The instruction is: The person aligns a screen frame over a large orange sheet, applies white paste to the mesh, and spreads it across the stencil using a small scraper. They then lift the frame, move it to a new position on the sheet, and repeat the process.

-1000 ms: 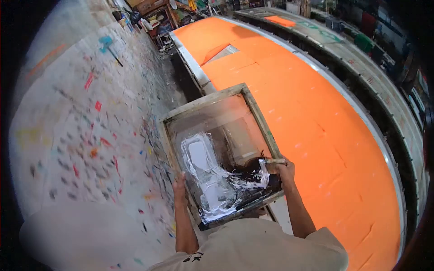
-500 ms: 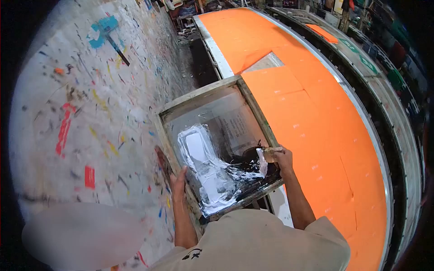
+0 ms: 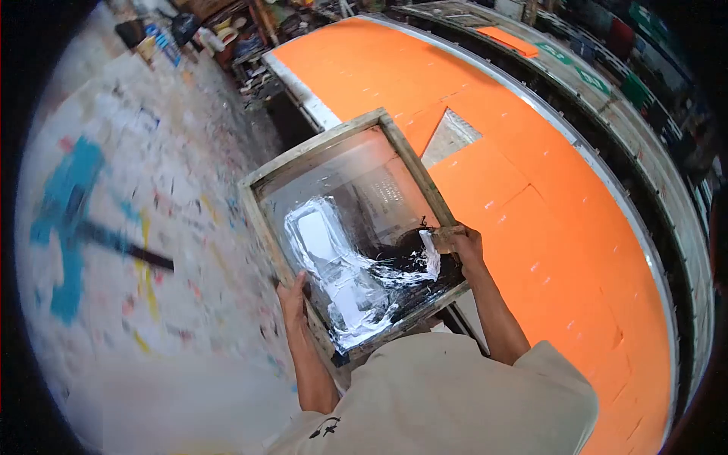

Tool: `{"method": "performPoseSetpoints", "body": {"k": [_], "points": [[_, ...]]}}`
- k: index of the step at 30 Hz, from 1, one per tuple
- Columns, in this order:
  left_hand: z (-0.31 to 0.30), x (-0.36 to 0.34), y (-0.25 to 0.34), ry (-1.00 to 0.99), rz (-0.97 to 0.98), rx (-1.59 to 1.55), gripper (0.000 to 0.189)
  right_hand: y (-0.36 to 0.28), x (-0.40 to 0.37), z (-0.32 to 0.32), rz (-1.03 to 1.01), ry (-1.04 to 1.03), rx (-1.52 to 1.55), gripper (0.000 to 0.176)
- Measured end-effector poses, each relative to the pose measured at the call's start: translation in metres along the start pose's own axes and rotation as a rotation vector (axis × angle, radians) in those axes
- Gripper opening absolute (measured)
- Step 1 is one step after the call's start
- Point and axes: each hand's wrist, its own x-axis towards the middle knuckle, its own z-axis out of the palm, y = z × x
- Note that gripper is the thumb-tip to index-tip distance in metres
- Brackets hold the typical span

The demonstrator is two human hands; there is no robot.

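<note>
A wooden-framed screen (image 3: pixel 431 189) is tilted in front of my body, its mesh smeared with white paste (image 3: pixel 341 277). At its left edge my left hand (image 3: pixel 294 303) grips the frame. My right hand (image 3: pixel 466 244) is closed at the right edge, around the frame and a small squeegee (image 3: pixel 446 240) whose blade end carries white paste. Dark ink or film surrounds the squeegee on the mesh. The undersides of both hands' grips are hidden.
A long table with orange sheets (image 3: pixel 561 250) curves along the right, with a triangular gap (image 3: pixel 451 138) between sheets. A paint-spattered wall (image 3: pixel 182 182) rises on the left. Assorted clutter (image 3: pixel 243 45) lies beyond, and another long table (image 3: pixel 644 136) runs farther right.
The view has shifted, so the wall marks and orange table sit differently. The framed screen, still held by both hands, appears slightly farther left and up, over the table's near-left side.
</note>
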Motion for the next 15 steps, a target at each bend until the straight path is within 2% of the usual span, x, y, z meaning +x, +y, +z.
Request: {"method": "performPoseSetpoints", "body": {"k": [3,4,6,8,9,10,11,13,15], "points": [[-0.007,0.103,-0.027,-0.016,0.037,-0.003,0.053,0.041,0.076,0.064,0.014,0.014,-0.033,0.029],[-0.015,0.094,-0.027,0.012,0.055,0.0,0.051,0.051,0.069,0.065,-0.009,0.002,-0.065,0.028],[-0.021,0.187,-0.021,0.0,-0.04,0.007,0.049,0.07,0.126,0.132,-0.042,0.016,-0.099,0.027],[-0.033,0.269,0.0,0.036,-0.122,-0.088,0.049,0.056,0.175,0.212,0.013,-0.073,-0.339,0.021],[-0.046,0.304,0.003,0.022,-0.126,-0.033,0.05,0.06,0.201,0.244,0.053,-0.145,-0.213,0.018],[-0.057,0.333,0.005,0.034,-0.124,-0.032,0.05,0.068,0.217,0.274,0.057,-0.156,-0.211,0.018],[-0.043,0.273,0.004,0.067,-0.095,-0.039,0.051,0.052,0.197,0.228,0.022,-0.167,-0.193,0.021],[-0.049,0.317,0.006,0.102,-0.049,-0.071,0.052,0.048,0.22,0.272,-0.04,-0.189,-0.181,0.023],[-0.053,0.364,-0.001,0.177,-0.107,-0.081,0.055,0.054,0.245,0.309,-0.037,-0.212,-0.264,0.035]]}}
